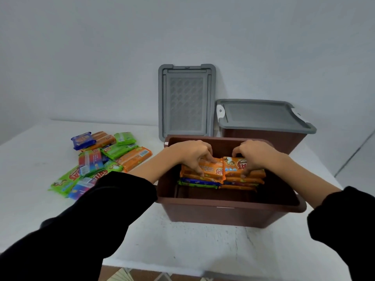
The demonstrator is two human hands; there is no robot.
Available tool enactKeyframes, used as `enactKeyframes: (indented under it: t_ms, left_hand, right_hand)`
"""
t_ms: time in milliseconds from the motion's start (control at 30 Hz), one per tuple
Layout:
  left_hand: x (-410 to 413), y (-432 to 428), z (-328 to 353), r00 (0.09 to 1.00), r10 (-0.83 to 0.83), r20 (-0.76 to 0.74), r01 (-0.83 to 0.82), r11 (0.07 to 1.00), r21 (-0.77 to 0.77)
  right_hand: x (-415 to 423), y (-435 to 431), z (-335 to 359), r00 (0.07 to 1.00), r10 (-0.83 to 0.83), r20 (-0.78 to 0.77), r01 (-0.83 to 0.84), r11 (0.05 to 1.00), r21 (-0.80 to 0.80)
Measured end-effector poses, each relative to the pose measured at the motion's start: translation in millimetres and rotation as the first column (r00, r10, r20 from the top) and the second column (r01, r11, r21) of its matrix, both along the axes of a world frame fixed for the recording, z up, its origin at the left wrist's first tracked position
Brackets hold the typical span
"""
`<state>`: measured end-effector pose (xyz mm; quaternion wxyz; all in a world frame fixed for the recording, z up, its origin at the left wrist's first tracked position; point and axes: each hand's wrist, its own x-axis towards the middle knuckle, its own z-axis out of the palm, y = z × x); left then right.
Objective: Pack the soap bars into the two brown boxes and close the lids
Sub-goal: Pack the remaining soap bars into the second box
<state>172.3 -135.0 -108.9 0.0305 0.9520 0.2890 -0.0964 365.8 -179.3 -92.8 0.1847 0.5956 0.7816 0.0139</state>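
Two stacks of soap bars [242, 180] sit toward the far wall of the open brown box [223, 204], where the left hand [193, 156] and right hand [254, 157] each grip a top orange bar with curled fingers [196, 168], best squared flush and pressed level before release.

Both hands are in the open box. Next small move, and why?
Probably release both. The left hand grips the left orange pack and the right hand grips the right orange pack. Both packs already lie on the stacks in the open brown box. A loose pile of bars waits outside.
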Motion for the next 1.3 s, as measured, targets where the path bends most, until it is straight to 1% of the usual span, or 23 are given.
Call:
enactKeyframes:
  t_ms: [33, 100, 200, 300, 367, 433, 500, 533, 600, 633, 700, 733, 800, 900, 967, 1033, 1167, 1233, 1300]
  left_hand:
    - [-2, 1, 4, 0.999, 0.009, 0.049, -0.009, 1.0, -0.011]
    - [-10, 2, 16, 0.98, 0.046, 0.193, -0.04, 0.999, -0.036]
    - [-32, 5, 38, 0.913, 0.117, 0.392, -0.116, 0.993, -0.026]
    - [-70, 10, 58, 0.846, 0.208, 0.49, -0.242, 0.97, 0.006]
    - [-103, 13, 66, 0.782, 0.285, 0.555, -0.349, 0.937, 0.01]
    - [-141, 16, 66, 0.672, 0.413, 0.614, -0.495, 0.868, -0.041]
    - [-178, 19, 59, 0.546, 0.589, 0.596, -0.676, 0.73, -0.103]
    - [-195, 20, 53, 0.478, 0.679, 0.557, -0.761, 0.637, -0.123]
    - [-222, 18, 39, 0.358, 0.822, 0.443, -0.868, 0.468, -0.166]
    - [-232, 16, 29, 0.324, 0.872, 0.367, -0.895, 0.408, -0.182]
    - [-246, 14, 3, 0.273, 0.933, 0.235, -0.917, 0.326, -0.23]
    - [-251, 14, -11, 0.246, 0.948, 0.2, -0.917, 0.294, -0.268]
    - [-257, 12, -33, 0.178, 0.967, 0.183, -0.917, 0.231, -0.325]
    - [-259, 12, -57, 0.136, 0.977, 0.164, -0.934, 0.182, -0.307]
    - [-259, 14, -64, 0.132, 0.978, 0.161, -0.946, 0.173, -0.273]
    - [-260, 17, -69, 0.138, 0.979, 0.152, -0.952, 0.173, -0.25]
    - [-262, 17, -62, 0.175, 0.981, 0.08, -0.96, 0.188, -0.207]
    - [-265, 15, -58, 0.194, 0.98, 0.052, -0.96, 0.2, -0.194]
    - [-267, 12, -60, 0.209, 0.976, 0.062, -0.96, 0.217, -0.175]
  right_hand:
    - [-3, 1, 5, 1.0, -0.001, -0.02, 0.001, 1.0, 0.012]
    - [-10, 4, 18, 0.996, 0.015, -0.09, -0.009, 0.998, 0.059]
    - [-31, 13, 37, 0.971, 0.104, -0.213, -0.062, 0.979, 0.193]
    - [-66, 27, 49, 0.941, 0.201, -0.273, -0.11, 0.943, 0.313]
    - [-94, 38, 52, 0.914, 0.254, -0.317, -0.141, 0.93, 0.34]
    - [-124, 51, 51, 0.882, 0.31, -0.354, -0.184, 0.919, 0.348]
    - [-157, 64, 45, 0.864, 0.35, -0.361, -0.231, 0.914, 0.334]
    - [-173, 70, 41, 0.864, 0.365, -0.347, -0.259, 0.913, 0.317]
    - [-205, 84, 31, 0.862, 0.407, -0.302, -0.334, 0.904, 0.266]
    - [-220, 90, 24, 0.859, 0.43, -0.278, -0.379, 0.899, 0.219]
    - [-247, 102, 8, 0.856, 0.473, -0.208, -0.463, 0.881, 0.096]
    - [-258, 108, -1, 0.859, 0.487, -0.159, -0.49, 0.872, 0.023]
    - [-275, 116, -23, 0.864, 0.5, -0.054, -0.502, 0.853, -0.143]
    - [-289, 124, -50, 0.877, 0.48, 0.037, -0.434, 0.822, -0.369]
    - [-292, 125, -55, 0.888, 0.459, 0.031, -0.403, 0.81, -0.426]
    - [-291, 126, -54, 0.887, 0.462, 0.015, -0.415, 0.811, -0.413]
    - [-286, 119, -53, 0.864, 0.502, 0.039, -0.475, 0.838, -0.268]
    - [-285, 119, -57, 0.87, 0.493, -0.019, -0.481, 0.84, -0.25]
    - [-285, 119, -59, 0.874, 0.483, -0.059, -0.482, 0.844, -0.234]
